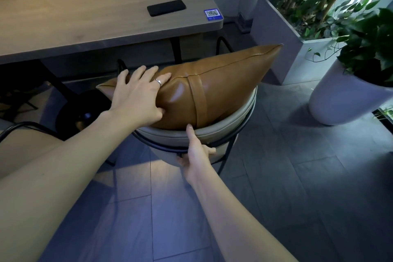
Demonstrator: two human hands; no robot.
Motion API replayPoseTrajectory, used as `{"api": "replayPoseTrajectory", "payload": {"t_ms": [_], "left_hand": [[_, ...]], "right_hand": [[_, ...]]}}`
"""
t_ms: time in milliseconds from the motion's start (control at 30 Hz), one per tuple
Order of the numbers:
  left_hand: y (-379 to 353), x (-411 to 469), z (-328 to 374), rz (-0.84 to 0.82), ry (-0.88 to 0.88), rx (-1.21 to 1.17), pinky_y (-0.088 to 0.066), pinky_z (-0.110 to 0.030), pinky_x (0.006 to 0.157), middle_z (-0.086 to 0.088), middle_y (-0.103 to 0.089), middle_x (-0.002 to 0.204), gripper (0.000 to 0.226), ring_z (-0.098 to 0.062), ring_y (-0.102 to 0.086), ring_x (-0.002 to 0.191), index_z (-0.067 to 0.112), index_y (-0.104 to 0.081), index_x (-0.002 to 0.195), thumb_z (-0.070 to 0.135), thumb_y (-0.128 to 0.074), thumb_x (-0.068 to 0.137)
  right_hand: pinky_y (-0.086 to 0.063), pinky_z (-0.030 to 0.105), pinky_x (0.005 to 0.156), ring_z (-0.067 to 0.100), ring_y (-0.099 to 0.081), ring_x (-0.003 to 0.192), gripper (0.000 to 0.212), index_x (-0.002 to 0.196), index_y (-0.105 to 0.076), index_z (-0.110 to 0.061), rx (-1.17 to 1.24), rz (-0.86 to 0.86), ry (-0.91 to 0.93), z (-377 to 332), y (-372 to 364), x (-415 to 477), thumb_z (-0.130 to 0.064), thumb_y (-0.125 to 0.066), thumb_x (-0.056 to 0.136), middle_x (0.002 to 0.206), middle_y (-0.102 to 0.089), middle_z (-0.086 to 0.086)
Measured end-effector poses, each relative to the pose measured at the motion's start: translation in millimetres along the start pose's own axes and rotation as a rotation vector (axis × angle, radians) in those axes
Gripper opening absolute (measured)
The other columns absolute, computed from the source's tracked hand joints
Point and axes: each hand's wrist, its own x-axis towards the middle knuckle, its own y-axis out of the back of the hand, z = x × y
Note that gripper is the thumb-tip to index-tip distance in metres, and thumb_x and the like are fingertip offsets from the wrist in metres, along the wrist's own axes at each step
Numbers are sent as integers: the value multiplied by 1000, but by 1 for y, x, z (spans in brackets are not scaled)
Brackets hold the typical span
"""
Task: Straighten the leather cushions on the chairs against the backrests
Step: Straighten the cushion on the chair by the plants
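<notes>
A tan leather cushion [223, 85] with a vertical strap stands on edge against the curved grey backrest [170, 136] of a black-framed chair, which I see from behind. My left hand [138, 93] lies spread over the cushion's left end, fingers apart, thumb pressing into the leather. My right hand [196, 155] holds the top rim of the backrest from behind, its thumb pointing up and touching the cushion's lower edge near the strap.
A wooden table [85, 27] stands beyond the chair with a black phone [166, 7] and a blue QR sticker [212, 14] on it. A grey planter box [280, 34] and a white plant pot [340, 100] stand at right. Another chair's frame [21, 127] shows at left.
</notes>
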Motion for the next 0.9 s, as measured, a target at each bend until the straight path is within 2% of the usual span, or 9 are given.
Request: {"api": "replayPoseTrajectory", "payload": {"t_ms": [67,233,367,467,633,700,733,833,900], "left_hand": [[-1,3,-6,-7,30,5,-7,-53,118,-5,-19,164,99,-29,-12,149,34,-20,155,49,-76,75],[1,5,-10,-45,58,-41,-5,-52,120,-6,-15,165,101,-31,-8,150,32,-17,156,44,-76,75],[9,6,5,-122,137,-83,-3,-53,120,-11,-11,165,107,-33,-5,150,26,-14,157,40,-76,72],[13,14,30,-143,174,-124,-4,-60,118,-14,-9,165,116,-36,-2,151,20,-9,157,50,-77,69],[6,22,75,-102,187,-196,2,-72,110,-17,0,165,131,-43,5,149,43,12,153,75,-75,60],[0,26,85,-83,228,-184,3,-75,107,-18,5,165,132,-46,8,148,45,17,151,78,-74,60],[-3,26,87,-68,237,-167,3,-76,107,-18,5,165,132,-46,8,148,45,19,150,77,-73,60],[-13,28,82,-5,225,-123,3,-76,106,-19,2,165,129,-47,6,148,45,19,150,72,-74,65],[-18,30,75,21,207,-121,3,-76,106,-18,0,165,124,-47,5,148,46,16,151,68,-75,69]], "right_hand": [[-51,54,105,35,-50,133,128,156,15,-33,-95,-10,-22,0,-8,4,-51,-84,77,156,-40,11],[-51,61,102,38,-57,128,122,157,-7,-28,-296,-110,-34,-11,11,6,-52,-89,71,154,-45,14],[-53,63,94,46,-52,130,114,159,-9,-35,-471,-155,29,-50,63,8,-50,-85,76,162,-35,15],[-53,69,94,51,-59,121,109,158,-11,-37,-484,-136,43,-86,86,18,-48,-85,78,155,-43,23],[-52,68,96,58,-53,125,111,161,-14,-34,-441,-193,-70,-114,79,36,-52,-84,77,157,-32,34],[-52,65,99,54,-55,124,103,158,-25,-26,-401,-225,-103,-117,67,40,-49,-85,77,151,-42,34],[-54,63,96,51,-59,121,97,155,-33,-21,-376,-222,-99,-117,61,42,-45,-86,77,146,-51,31],[-63,54,73,43,-66,112,79,144,-47,-15,-294,-157,-53,-116,49,47,-29,-86,77,132,-64,23],[-64,56,73,41,-67,110,73,139,-51,-15,-263,-132,-41,-113,48,51,-24,-86,76,127,-67,22]]}}
